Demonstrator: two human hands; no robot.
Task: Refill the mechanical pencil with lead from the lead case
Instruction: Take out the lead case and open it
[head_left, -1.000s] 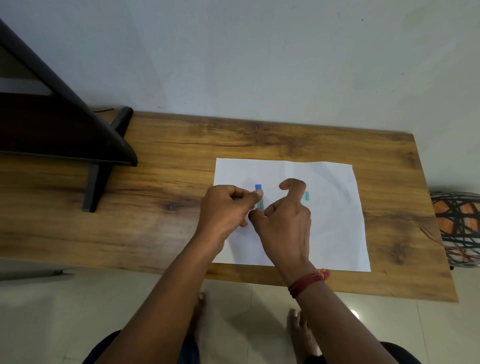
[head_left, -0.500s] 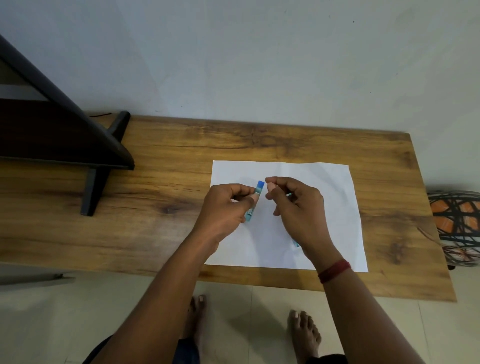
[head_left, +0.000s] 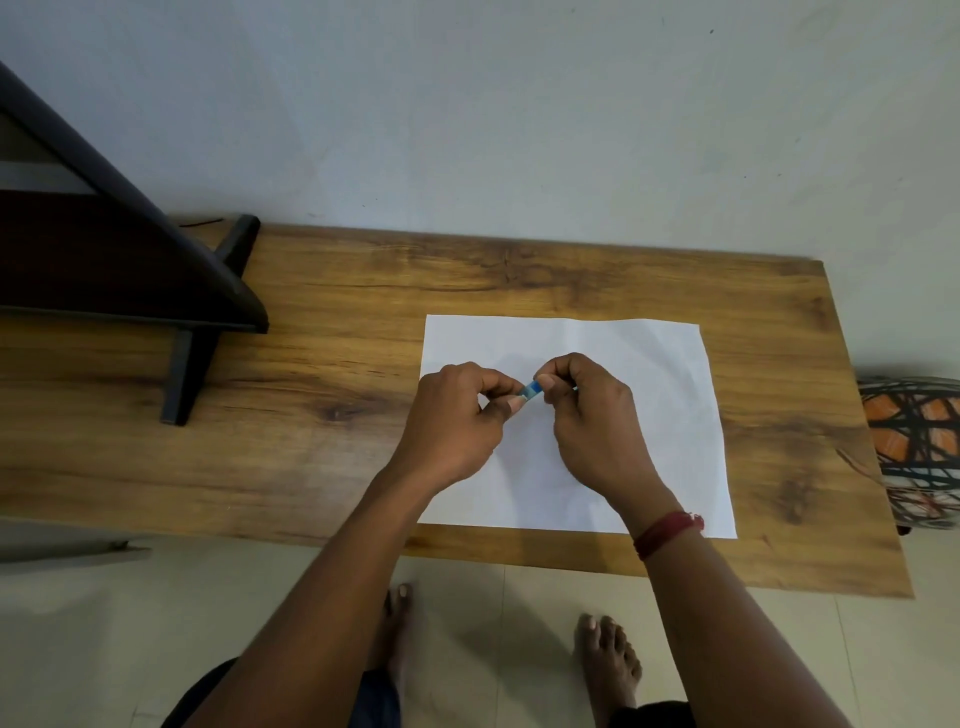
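Both hands meet over the paper on a small blue piece, probably the lead case.

The left hand pinches one end of the blue lead case between thumb and forefinger, and the right hand closes thumb and forefinger on its other end, so the case hangs just above the white sheet of paper lying on the wooden table. The other fingers of both hands are curled in. Whether the right hand also holds the pencil I cannot tell; no pencil shows clearly, and it may be hidden in that palm. Judging by this grip, the work looks early: the case seems to be getting opened or closed, no lead is visible, and loading the pencil appears still to come.
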